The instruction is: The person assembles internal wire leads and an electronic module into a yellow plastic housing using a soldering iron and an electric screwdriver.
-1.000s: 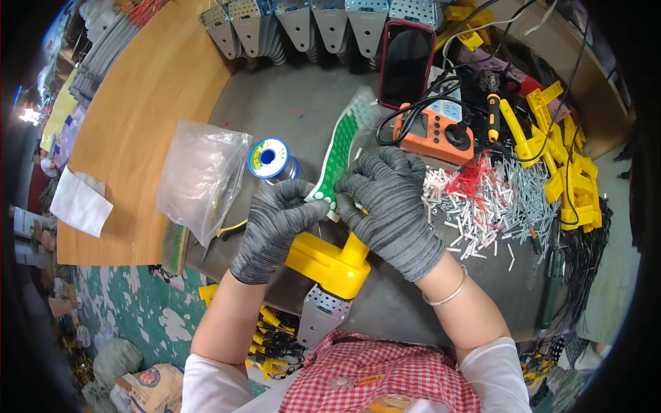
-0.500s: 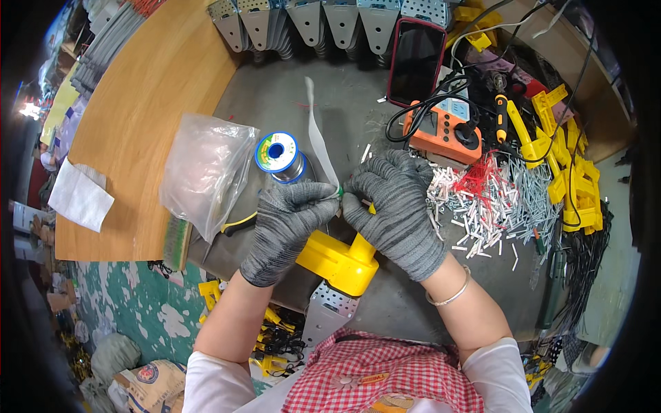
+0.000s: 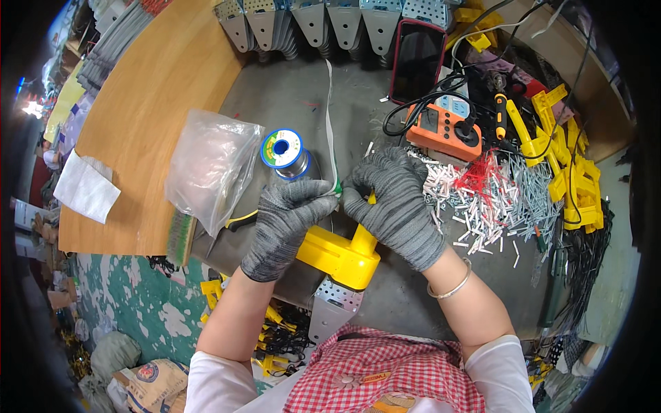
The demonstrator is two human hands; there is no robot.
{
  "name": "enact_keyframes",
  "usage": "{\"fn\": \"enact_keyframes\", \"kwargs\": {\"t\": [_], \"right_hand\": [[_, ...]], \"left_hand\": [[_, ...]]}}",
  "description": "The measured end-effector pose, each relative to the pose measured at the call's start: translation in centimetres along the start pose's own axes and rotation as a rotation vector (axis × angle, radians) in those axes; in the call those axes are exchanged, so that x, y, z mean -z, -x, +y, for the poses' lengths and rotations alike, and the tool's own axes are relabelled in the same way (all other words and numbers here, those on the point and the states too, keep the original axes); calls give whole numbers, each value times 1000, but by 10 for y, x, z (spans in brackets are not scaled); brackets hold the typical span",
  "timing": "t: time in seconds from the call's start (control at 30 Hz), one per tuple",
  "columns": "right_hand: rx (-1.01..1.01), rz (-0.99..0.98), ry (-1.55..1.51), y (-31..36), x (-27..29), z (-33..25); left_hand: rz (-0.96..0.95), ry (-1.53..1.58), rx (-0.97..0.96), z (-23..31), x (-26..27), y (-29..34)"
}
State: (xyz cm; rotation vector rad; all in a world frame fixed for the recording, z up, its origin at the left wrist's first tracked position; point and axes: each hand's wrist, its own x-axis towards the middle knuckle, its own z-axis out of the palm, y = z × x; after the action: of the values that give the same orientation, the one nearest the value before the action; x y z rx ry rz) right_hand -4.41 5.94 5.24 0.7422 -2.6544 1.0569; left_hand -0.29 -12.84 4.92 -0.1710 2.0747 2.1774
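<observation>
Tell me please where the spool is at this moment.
In the head view, the spool sits left of centre on the grey table, between the plastic bag and the thin strip, just beyond the left hand.

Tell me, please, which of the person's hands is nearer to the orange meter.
The right hand: it is just below and left of the orange meter; the left hand lies farther left and lower.

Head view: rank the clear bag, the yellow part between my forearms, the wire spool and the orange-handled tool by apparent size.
Clear bag
Yellow part, partly hidden
Wire spool
Orange-handled tool
</observation>
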Motion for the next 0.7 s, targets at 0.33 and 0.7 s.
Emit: {"fn": "enact_keyframes", "kwargs": {"t": [0.33, 0.7], "right_hand": [[-280, -164, -304, -5, 0, 6], [263, -447, 72, 6, 12, -10]], "left_hand": [[-13, 50, 5, -11, 6, 5], [159, -114, -84, -29, 8, 6]]}}
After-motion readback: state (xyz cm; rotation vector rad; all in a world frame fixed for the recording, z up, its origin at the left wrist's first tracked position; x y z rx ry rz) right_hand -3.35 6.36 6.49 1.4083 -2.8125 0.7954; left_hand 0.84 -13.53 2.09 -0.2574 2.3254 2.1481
